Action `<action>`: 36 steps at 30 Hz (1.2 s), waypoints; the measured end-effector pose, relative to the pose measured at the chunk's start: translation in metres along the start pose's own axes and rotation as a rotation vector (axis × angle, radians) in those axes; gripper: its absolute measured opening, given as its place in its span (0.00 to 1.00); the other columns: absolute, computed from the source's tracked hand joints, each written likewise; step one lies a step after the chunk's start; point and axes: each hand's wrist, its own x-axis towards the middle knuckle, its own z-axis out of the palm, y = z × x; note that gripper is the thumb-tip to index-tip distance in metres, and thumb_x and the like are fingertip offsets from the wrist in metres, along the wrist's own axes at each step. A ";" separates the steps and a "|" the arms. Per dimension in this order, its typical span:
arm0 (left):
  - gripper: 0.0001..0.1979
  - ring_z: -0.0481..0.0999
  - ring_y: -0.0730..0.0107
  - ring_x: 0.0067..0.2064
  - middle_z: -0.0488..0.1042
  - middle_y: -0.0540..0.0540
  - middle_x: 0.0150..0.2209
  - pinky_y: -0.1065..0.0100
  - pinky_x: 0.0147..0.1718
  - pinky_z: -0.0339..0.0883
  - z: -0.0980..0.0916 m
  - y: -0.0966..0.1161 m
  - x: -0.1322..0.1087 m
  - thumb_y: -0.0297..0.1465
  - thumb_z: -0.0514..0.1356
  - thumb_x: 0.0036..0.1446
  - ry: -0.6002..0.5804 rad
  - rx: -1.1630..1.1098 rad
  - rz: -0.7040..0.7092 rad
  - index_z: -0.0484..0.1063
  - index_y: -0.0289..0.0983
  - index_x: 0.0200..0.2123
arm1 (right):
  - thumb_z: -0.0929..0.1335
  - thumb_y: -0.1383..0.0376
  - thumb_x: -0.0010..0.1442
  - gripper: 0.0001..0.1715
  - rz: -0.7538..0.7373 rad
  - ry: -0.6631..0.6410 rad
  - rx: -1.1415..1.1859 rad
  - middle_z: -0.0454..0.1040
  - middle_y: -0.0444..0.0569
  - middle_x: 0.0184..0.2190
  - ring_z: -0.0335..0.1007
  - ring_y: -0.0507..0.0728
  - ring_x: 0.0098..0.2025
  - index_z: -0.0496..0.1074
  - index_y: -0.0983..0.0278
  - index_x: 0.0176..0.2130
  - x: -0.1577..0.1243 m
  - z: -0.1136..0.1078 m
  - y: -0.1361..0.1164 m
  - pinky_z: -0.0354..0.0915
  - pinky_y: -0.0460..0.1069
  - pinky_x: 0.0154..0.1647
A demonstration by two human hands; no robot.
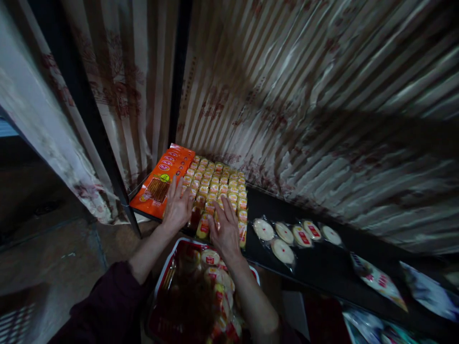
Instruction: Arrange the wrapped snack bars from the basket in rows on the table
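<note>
Bench (322, 272): rows of small yellow snack packets (218, 181), left hand (177, 204) and right hand (224, 231) spread flat on them, grasping nothing; orange packets (161, 179) left; round white cakes (283, 234) right; red basket (162, 279) below; striped curtain (304, 95) behind

Both arms reach forward. Our left grip (178, 203) palm down, fingers straight, slightly spread, clasping nothing. Our right grip (224, 229) just beside it, a little nearer us, flat likewise. Forearms bare; dark sleeve (107, 306) bunched well behind the left grip.
</note>
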 end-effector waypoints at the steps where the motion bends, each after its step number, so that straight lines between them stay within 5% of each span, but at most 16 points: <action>1: 0.22 0.33 0.52 0.70 0.48 0.42 0.68 0.46 0.64 0.45 0.000 0.012 -0.011 0.30 0.48 0.61 -0.010 -0.003 0.044 0.64 0.35 0.58 | 0.57 0.57 0.65 0.28 0.071 0.061 -0.027 0.53 0.57 0.66 0.39 0.60 0.69 0.63 0.68 0.59 -0.016 -0.003 0.010 0.49 0.60 0.66; 6: 0.29 0.32 0.49 0.69 0.43 0.39 0.69 0.44 0.64 0.40 0.009 0.058 -0.072 0.35 0.51 0.61 -0.075 0.013 0.160 0.54 0.37 0.64 | 0.53 0.51 0.65 0.38 0.342 0.118 -0.051 0.42 0.63 0.68 0.32 0.64 0.70 0.48 0.70 0.65 -0.069 0.004 0.054 0.45 0.66 0.65; 11: 0.32 0.39 0.50 0.69 0.46 0.41 0.68 0.44 0.64 0.39 0.027 0.065 -0.103 0.38 0.55 0.59 -0.157 0.038 0.260 0.51 0.43 0.65 | 0.52 0.51 0.64 0.39 0.462 0.102 -0.025 0.39 0.65 0.68 0.32 0.67 0.70 0.44 0.68 0.66 -0.069 0.026 0.067 0.48 0.68 0.62; 20: 0.29 0.41 0.52 0.69 0.46 0.40 0.68 0.45 0.64 0.38 0.038 0.054 -0.105 0.36 0.54 0.60 -0.174 0.082 0.313 0.54 0.43 0.64 | 0.50 0.57 0.65 0.36 0.563 0.148 0.034 0.43 0.67 0.67 0.36 0.65 0.69 0.42 0.72 0.66 -0.056 0.041 0.055 0.48 0.64 0.63; 32: 0.40 0.38 0.48 0.69 0.46 0.38 0.68 0.43 0.64 0.38 0.048 0.093 -0.093 0.39 0.60 0.52 -0.205 0.061 0.406 0.49 0.41 0.66 | 0.49 0.57 0.65 0.35 0.520 0.112 0.075 0.51 0.61 0.66 0.39 0.61 0.69 0.47 0.71 0.66 -0.054 0.024 0.078 0.47 0.61 0.64; 36: 0.39 0.39 0.48 0.69 0.50 0.37 0.67 0.45 0.64 0.41 0.062 0.096 -0.087 0.36 0.62 0.50 -0.145 0.061 0.417 0.54 0.39 0.64 | 0.50 0.55 0.66 0.35 0.493 0.169 0.114 0.56 0.61 0.64 0.47 0.61 0.67 0.49 0.68 0.65 -0.055 0.031 0.082 0.51 0.61 0.62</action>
